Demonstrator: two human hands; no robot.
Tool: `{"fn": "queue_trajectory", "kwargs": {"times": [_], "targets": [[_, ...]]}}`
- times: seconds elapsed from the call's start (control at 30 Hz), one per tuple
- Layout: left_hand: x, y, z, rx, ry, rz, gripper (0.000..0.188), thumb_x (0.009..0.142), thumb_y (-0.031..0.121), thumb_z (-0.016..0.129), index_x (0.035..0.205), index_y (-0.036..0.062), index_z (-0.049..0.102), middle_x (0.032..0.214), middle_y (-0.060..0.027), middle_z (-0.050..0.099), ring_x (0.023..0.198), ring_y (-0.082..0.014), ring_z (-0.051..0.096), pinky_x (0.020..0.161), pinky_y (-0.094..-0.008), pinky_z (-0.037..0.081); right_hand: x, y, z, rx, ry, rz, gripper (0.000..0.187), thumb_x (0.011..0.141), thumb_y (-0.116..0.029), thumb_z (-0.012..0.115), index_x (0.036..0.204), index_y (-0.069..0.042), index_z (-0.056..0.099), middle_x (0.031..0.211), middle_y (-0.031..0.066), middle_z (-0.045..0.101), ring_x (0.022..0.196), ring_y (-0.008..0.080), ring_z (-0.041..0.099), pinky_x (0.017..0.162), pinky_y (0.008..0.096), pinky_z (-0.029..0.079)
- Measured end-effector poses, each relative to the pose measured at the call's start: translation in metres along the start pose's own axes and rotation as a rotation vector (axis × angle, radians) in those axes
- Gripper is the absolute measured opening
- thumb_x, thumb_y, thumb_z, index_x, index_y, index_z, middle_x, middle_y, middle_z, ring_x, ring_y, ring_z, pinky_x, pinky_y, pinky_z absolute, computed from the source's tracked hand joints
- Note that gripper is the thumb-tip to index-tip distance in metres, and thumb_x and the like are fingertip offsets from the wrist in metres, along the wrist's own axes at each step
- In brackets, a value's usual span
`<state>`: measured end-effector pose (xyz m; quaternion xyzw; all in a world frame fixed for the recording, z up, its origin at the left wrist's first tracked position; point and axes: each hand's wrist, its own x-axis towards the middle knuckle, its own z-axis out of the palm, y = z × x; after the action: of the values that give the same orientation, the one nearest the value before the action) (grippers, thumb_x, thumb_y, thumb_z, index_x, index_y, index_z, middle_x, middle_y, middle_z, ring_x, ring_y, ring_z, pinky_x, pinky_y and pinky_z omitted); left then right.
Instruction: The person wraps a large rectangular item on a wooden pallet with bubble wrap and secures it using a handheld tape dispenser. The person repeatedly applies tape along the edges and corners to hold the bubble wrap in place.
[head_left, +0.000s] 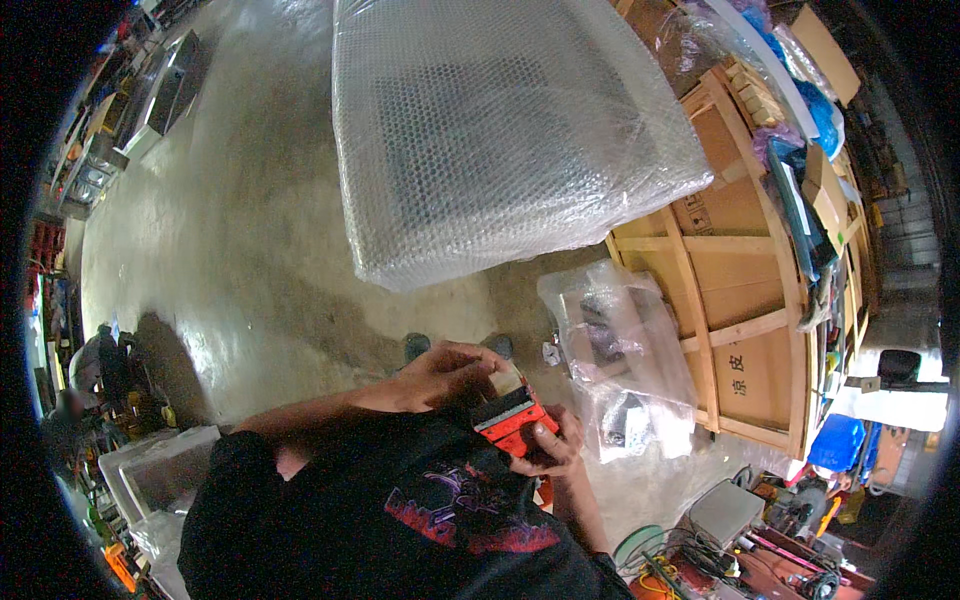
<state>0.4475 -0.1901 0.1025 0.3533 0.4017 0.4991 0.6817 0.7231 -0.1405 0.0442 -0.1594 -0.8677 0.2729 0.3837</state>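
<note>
In front of my chest, my right hand (pixel 558 448) grips a red and black tape dispenser (pixel 515 428), with the thumb lying across its red side. My left hand (pixel 448 374) is bent over the dispenser's upper end, beside a pale roll (pixel 508 380). Its fingers are curled together; whatever they pinch is too small to make out. Beyond my hands stands a large block wrapped in bubble wrap (pixel 520 170), its near edge a short way past my shoes.
On the right, a bubble-wrapped bundle (pixel 625 360) lies on the floor by a wooden-framed crate (pixel 735 285). Cables and tools (pixel 720 545) crowd the lower right. Another person (pixel 100 365) is at the far left, near a wrapped pale box (pixel 155 470). Concrete floor (pixel 230 220) spreads between.
</note>
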Motion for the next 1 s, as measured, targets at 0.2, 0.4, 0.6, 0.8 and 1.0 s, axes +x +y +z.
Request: {"fn": "queue_trajectory", "kwargs": {"times": [0.2,0.4,0.6,0.8,1.0], "targets": [[0.01,-0.009,-0.008,0.105,-0.025,-0.002,0.027,0.098,0.022,0.066,0.112,-0.0014,0.067,0.094,-0.003,0.071,0.089,-0.0066,0.061,0.078,-0.0289,0.051,-0.003,-0.001,0.0,-0.012,-0.009,0.004,0.08,0.064,-0.044,0.088,0.135,-0.025,0.058,0.1,0.0163,0.064,0.072,0.0302,0.063,0.056,0.0377,0.049],[0.002,-0.011,0.001,0.179,0.126,0.004,0.027,0.099,0.022,0.065,0.103,-0.0035,0.069,0.092,-0.0038,0.071,0.086,-0.0071,0.061,0.075,-0.0274,0.05,0.001,-0.004,-0.004,-0.084,-0.08,0.013,0.077,0.063,-0.046,0.087,0.133,-0.026,0.061,0.101,0.0165,0.064,0.075,0.0302,0.064,0.057,0.0383,0.051],[0.002,-0.016,0.008,0.254,0.404,0.079,0.027,0.099,0.025,0.064,0.1,-0.0018,0.069,0.087,-0.0032,0.07,0.082,-0.0067,0.059,0.073,-0.0272,0.05,0.014,-0.011,-0.01,-0.098,-0.131,-0.014,0.076,0.064,-0.043,0.088,0.133,-0.026,0.061,0.104,0.016,0.063,0.078,0.0307,0.064,0.06,0.0389,0.053],[0.004,-0.019,0.004,-0.161,0.394,-0.046,0.021,0.098,0.022,0.066,0.103,0.0013,0.068,0.089,-0.0018,0.068,0.083,-0.0089,0.061,0.076,-0.0253,0.049,0.015,-0.015,-0.012,-0.087,-0.142,0.014,0.074,0.064,-0.043,0.088,0.131,-0.027,0.063,0.109,0.0171,0.061,0.08,0.0314,0.065,0.063,0.0402,0.055],[0.006,-0.012,-0.003,0.06,0.294,-0.12,0.023,0.094,0.024,0.071,0.101,0.0023,0.069,0.086,0.0014,0.065,0.081,-0.0066,0.059,0.075,-0.0235,0.047,0.01,-0.014,-0.008,-0.027,-0.159,0.009,0.075,0.064,-0.046,0.087,0.132,-0.028,0.061,0.109,0.017,0.061,0.085,0.033,0.066,0.067,0.0423,0.056]]}}
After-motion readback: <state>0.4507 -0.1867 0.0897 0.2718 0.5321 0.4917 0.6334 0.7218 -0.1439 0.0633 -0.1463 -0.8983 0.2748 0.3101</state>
